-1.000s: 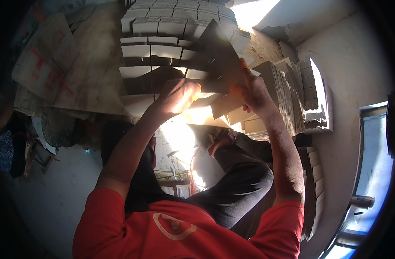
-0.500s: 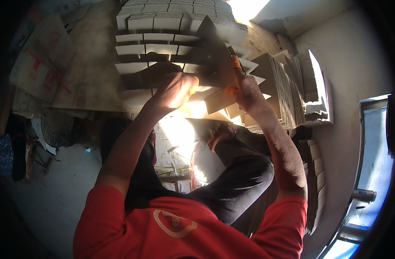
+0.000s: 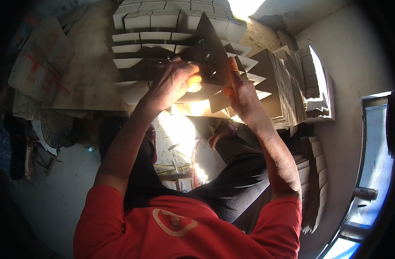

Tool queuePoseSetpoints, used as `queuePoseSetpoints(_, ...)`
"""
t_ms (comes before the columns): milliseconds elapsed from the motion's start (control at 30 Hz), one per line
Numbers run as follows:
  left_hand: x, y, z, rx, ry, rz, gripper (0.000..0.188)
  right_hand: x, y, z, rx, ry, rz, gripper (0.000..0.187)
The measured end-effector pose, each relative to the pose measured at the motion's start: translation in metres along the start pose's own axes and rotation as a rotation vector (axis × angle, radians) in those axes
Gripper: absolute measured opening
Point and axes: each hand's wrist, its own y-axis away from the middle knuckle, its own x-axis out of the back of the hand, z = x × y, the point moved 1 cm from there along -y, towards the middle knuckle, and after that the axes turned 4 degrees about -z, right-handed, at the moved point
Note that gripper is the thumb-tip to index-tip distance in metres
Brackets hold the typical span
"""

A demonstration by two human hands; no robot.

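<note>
Rows of grey-white cardboard pieces (image 3: 154, 50) lie fanned and overlapping on the table ahead of me. A dark cardboard sheet (image 3: 211, 43) stands tilted above their right part, its pointed corner up. My right hand (image 3: 242, 97), with orange covers on its fingertips, is closed at the right edge of this sheet. My left hand (image 3: 172, 84) is over the near rows, its fingers curled together and also tipped in orange. What its fingers pinch, if anything, is hidden. Smaller cardboard flaps (image 3: 220, 102) stick out between the two hands, beside a patch of bright sunlight.
Thick stacks of cardboard (image 3: 277, 86) stand upright at the right, by the wall. More stacked board (image 3: 316, 181) sits lower right. Printed cardboard (image 3: 44, 71) leans at the left of the wooden table (image 3: 87, 64). A round ribbed object (image 3: 57, 129) is below it.
My left hand has shifted slightly up, and more of its orange fingertips show. My right hand has moved a little left, still at the dark sheet's edge.
</note>
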Motion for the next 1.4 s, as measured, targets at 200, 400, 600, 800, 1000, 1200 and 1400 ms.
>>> queuePoseSetpoints(200, 0.013, -0.021, -0.03, 0.181, -0.296, -0.196, 0.019, 0.01, 0.001, -0.006, -0.109, -0.237, -0.023, 0.078)
queuePoseSetpoints(400, 0.02, -0.055, -0.031, 0.274, -0.048, -0.626, 0.01, -0.001, 0.003, 0.003, -0.28, -0.198, -0.193, 0.077)
queuePoseSetpoints(600, 0.016, -0.07, -0.084, 0.069, -0.271, -0.259, 0.015, -0.001, 0.011, -0.003, -0.141, -0.209, 0.005, 0.078)
queuePoseSetpoints(800, 0.014, -0.074, -0.086, 0.148, -0.166, -0.561, 0.018, -0.015, 0.01, -0.006, -0.262, -0.164, -0.228, 0.078)
queuePoseSetpoints(1000, 0.015, -0.068, -0.084, 0.271, -0.055, -0.567, 0.014, -0.017, 0.011, -0.016, -0.08, 0.0, -0.233, 0.077)
queuePoseSetpoints(1200, 0.03, -0.044, -0.069, 0.251, -0.119, -0.313, 0.027, -0.005, 0.021, 0.014, -0.146, -0.095, 0.196, 0.041)
queuePoseSetpoints(1400, 0.034, -0.022, -0.03, 0.119, -0.229, -0.076, 0.048, 0.016, 0.075, 0.117, -0.531, 0.551, 0.402, 0.043)
